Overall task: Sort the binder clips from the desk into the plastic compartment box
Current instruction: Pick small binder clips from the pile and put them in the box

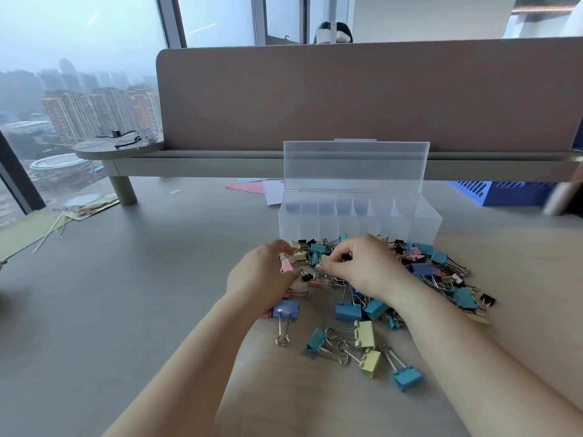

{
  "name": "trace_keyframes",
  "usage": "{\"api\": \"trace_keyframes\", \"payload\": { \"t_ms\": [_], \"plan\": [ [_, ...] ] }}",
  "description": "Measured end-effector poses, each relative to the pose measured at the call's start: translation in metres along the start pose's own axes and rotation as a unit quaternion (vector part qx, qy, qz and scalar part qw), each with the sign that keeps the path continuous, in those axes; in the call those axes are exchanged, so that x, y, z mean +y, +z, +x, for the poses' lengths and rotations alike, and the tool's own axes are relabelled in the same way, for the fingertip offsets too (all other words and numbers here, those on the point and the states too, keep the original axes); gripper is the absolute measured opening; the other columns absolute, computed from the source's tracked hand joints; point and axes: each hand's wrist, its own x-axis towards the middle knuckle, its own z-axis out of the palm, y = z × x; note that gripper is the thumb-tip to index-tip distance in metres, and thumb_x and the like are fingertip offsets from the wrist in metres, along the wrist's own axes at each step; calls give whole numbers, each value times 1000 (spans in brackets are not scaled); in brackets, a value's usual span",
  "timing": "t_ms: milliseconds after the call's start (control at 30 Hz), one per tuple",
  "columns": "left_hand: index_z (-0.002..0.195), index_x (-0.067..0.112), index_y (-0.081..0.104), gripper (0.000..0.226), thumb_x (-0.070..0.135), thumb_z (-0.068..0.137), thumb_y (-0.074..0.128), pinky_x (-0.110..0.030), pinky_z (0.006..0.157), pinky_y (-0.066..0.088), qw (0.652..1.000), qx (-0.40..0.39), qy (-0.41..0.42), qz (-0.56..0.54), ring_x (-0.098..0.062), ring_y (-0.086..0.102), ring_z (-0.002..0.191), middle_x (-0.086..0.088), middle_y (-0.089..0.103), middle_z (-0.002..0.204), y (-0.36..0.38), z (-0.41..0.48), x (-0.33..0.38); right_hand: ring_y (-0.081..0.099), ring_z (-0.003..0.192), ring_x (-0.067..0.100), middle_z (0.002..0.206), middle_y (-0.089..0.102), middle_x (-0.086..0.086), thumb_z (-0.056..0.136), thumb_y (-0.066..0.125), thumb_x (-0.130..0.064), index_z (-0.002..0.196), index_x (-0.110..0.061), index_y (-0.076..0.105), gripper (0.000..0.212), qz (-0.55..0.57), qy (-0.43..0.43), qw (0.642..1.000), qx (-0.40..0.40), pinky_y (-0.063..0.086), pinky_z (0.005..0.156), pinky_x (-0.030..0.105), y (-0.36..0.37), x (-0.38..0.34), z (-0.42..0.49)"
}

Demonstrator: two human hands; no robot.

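The binder clips (410, 272) lie heaped on the desk (157, 294) just before the open compartment box (359, 220), the left hand (262, 275) pinching a pink clip (287, 265), the right hand (362, 266) curled into the heap, its hold unclear; best lift each clip free of tangled handles first.

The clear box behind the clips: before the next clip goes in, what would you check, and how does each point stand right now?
1. Lid of the plastic box raised: ok.
2. Compartments free to take clips: ok, none looks filled.
3. Left hand holds the pink clip: ok.
4. Right hand has a clip: cannot tell, its fingertips are buried in the pile.
5. Way from pile to box unblocked: ok, the box stands just behind.
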Motion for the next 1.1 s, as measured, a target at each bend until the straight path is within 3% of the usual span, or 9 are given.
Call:
{"api": "trace_keyframes", "payload": {
  "t_ms": [100, 167, 333, 433, 600, 700, 867, 1000, 1100],
  "plan": [
    [108, 38, 61, 22, 28, 87, 59, -23, 54, 32, 999, -6, 34, 36, -17, 50, 80, 9, 47, 77, -1, -2, 5, 63, 82, 17, 84, 70, -3, 82, 68, -43, 82, -22, 73, 22, -144, -41, 988, 38, 50, 69, 29, 10, -5, -2],
    [107, 38, 63, 21, 29, 88, 58, -24, 57, 32, 997, -14, 45, 59, -13, 45, 79, 12, 45, 76, 0, -3, 6, 61, 85, 19, 84, 68, -2, 85, 64, -41, 84, -22, 70, 20, -200, -65, 976, 57, 42, 63, 27, 17, -8, -4],
    [113, 44, 63, 26, 33, 92, 53, -23, 67, 37, 995, -29, 69, 73, -13, 56, 101, 12, 62, 114, 4, -4, 4, 59, 97, 24, 89, 67, 2, 88, 60, -40, 89, -17, 66, 24, -228, -83, 969, 55, 39, 66, 29, 23, -5, -4],
    [117, 47, 61, 30, 31, 94, 49, -24, 69, 40, 992, -56, 85, 73, -16, 57, 108, 11, 62, 119, 7, -4, 5, 59, 93, 22, 87, 67, 0, 87, 59, -36, 87, -19, 67, 19, -225, -86, 969, 56, 43, 69, 30, 25, -3, -1],
    [106, 41, 64, 21, 31, 91, 53, -23, 63, 36, 995, -47, 68, 64, -17, 58, 97, 9, 54, 86, 6, -3, 4, 59, 79, 21, 77, 65, -1, 85, 62, -42, 79, -18, 66, 25, -215, -79, 972, 45, 37, 56, 26, 25, -2, 1],
    [110, 40, 63, 23, 30, 92, 54, -24, 64, 36, 994, -44, 73, 63, -17, 57, 96, 9, 53, 87, 6, -3, 3, 58, 80, 21, 79, 63, -1, 86, 60, -44, 82, -18, 65, 27, -220, -79, 971, 47, 37, 58, 27, 24, -4, -1],
    [107, 37, 63, 18, 30, 91, 57, -24, 62, 36, 995, -29, 62, 73, -18, 57, 91, 6, 53, 85, 5, -1, 1, 60, 101, 26, 88, 64, 2, 93, 52, -42, 91, -16, 63, 28, -254, -93, 961, 56, 37, 61, 29, 28, -7, -3],
    [99, 37, 65, 12, 33, 90, 59, -24, 57, 33, 995, -25, 60, 72, -15, 48, 76, 12, 43, 70, 4, -1, 1, 59, 93, 26, 81, 60, 1, 92, 53, -40, 86, -16, 61, 26, -243, -87, 965, 47, 36, 59, 29, 28, -8, -4],
    [97, 35, 65, 9, 34, 90, 58, -24, 56, 31, 994, -22, 71, 82, -12, 46, 76, 12, 44, 70, 4, -2, 2, 59, 84, 23, 85, 65, 2, 87, 58, -38, 87, -15, 65, 23, -231, -70, 970, 27, 37, 59, 27, 26, -8, -2]
  ]
}}
